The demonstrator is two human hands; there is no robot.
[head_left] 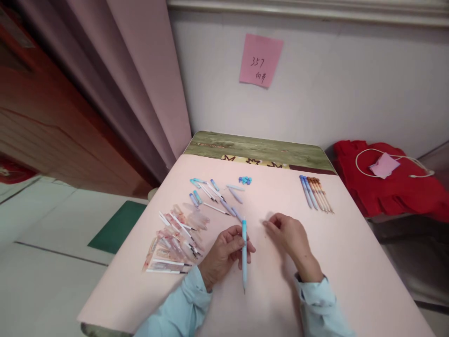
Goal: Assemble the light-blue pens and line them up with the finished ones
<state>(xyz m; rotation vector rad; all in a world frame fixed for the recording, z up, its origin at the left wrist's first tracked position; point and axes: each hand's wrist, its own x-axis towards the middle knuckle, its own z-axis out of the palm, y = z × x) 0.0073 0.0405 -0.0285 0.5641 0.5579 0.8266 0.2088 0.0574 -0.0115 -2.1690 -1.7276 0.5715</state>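
Note:
My left hand is closed around a light blue pen, held upright with its tip pointing down towards me. To the right of it, my right hand hovers over the table with thumb and forefinger pinched together. Whether anything small is between those fingertips, I cannot make out. Beyond my left hand lie loose pen barrels, white refills and blue pen parts. A small cluster of blue caps or toppers sits farther back.
Several blue pens and brown-topped pens lie in a row at the back right. Clear pink-printed barrels and refills are heaped at the left. Beside the table, a red cloth carries a cable and pink paper.

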